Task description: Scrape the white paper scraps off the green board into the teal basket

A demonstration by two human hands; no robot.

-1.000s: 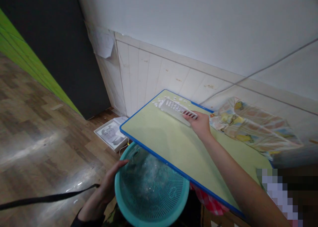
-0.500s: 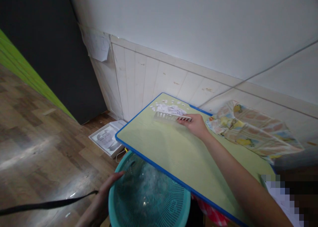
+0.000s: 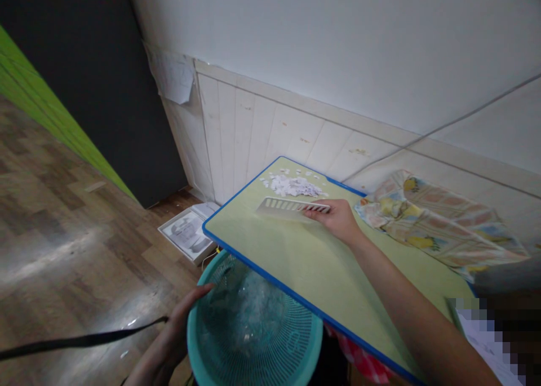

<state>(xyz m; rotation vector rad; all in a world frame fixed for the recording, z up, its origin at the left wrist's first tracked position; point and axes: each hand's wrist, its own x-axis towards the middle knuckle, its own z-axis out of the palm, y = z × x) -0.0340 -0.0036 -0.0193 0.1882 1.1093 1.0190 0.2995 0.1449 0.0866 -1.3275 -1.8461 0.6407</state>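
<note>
My right hand (image 3: 333, 220) is closed around one end of a flat white plastic piece with a row of slots (image 3: 283, 205), tilted over the pale green tabletop (image 3: 270, 251). Just beyond it lies a heap of small white paper scraps (image 3: 293, 186), with a few loose bits around. My left hand (image 3: 181, 324) grips the rim of a teal plastic basket (image 3: 306, 352) below the table's blue edge, thumb over the rim and its other fingers hidden. Crumpled clear plastic (image 3: 253, 307) appears to lie inside the basket.
A patterned cloth (image 3: 439, 222) lies along the table's wall side. An open white box (image 3: 190, 234) sits on the wooden floor beyond the basket. A black strap (image 3: 84, 341) crosses at lower left, and a cable (image 3: 443, 128) runs along the wall.
My right hand has drawn the slotted white piece back toward me, leaving a gap between it and the paper scraps. My left hand stays on the basket rim; the view has shifted slightly.
</note>
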